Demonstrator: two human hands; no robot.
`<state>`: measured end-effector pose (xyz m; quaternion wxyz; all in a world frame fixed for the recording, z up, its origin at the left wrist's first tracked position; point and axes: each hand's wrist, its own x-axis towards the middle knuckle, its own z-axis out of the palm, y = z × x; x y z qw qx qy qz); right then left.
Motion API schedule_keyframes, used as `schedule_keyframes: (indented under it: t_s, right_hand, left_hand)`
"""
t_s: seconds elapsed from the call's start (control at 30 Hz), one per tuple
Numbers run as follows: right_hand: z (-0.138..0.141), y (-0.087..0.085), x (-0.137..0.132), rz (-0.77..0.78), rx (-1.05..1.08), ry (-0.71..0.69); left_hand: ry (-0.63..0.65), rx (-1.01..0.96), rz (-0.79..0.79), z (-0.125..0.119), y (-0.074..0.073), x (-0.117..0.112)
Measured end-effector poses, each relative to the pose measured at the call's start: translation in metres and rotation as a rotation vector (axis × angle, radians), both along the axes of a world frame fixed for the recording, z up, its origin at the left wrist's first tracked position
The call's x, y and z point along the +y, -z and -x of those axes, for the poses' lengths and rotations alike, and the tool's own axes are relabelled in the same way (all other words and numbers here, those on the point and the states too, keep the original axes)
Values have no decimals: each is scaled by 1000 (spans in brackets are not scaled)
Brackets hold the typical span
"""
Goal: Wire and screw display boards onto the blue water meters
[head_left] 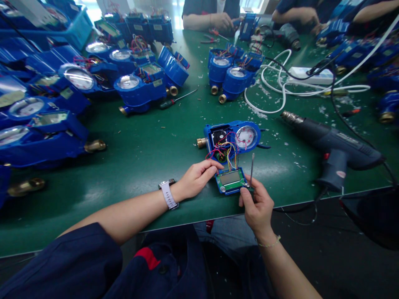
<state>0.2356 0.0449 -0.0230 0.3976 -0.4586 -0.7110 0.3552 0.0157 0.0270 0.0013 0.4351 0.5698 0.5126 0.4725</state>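
In the head view a blue water meter [232, 139] lies on the bench with its electronics box uncovered. Coloured wires [230, 155] run from the box to a green LCD display board [231, 181] in a blue frame, nearer to me. My left hand [196, 179] has thumb and forefinger closed at the board's upper left corner. With my right hand [257, 205] I pinch the board's right edge. A thin metal shaft [252, 168], like a screwdriver's, stands up from the right fingers; its handle is hidden.
A heat gun [335, 145] lies at right, near a white power strip [311, 75] and looped white cable [284, 93]. Several blue meters [140, 89] crowd the left. A screwdriver [177, 99] lies mid-bench. Co-workers' hands [222, 21] are across the green bench [149, 137].
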Motion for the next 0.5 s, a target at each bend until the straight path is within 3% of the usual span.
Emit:
schedule_keyframes:
  t_s: [0.5]
  right_hand:
    - [0, -2, -1, 34, 25, 9]
  left_hand:
    - [74, 40, -25, 1, 0, -1]
